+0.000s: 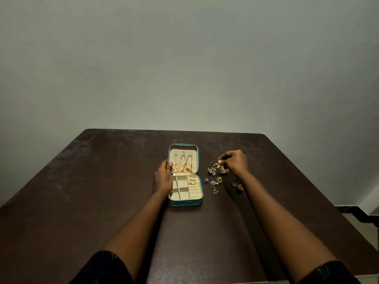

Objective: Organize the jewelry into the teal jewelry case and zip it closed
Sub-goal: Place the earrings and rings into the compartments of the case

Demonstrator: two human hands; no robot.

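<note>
Teal square jewelry case (185, 201) lay open on dark table (102, 181), left hand (163, 179) gripping its lid. Right of case, right hand (233, 161) pinched among loose gold pieces (217, 171), hold unclear. Judged light, snaggable; pinch singly.

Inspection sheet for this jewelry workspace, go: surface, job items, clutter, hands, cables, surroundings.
Surface: dark brown table, matte, some faint smudges.
Job's things: teal jewelry case open, lid standing up; gold chains hang inside the lid; gold ring in the base's ring rolls; loose jewelry lies on the table right of the case.
Clutter: nothing seen.
Hands: left hand grips the case's left edge by the lid; right hand has its fingers curled over the loose jewelry, and a pinch cannot be told.
Cables: nothing seen.
Surroundings: plain pale wall behind the table.
</note>
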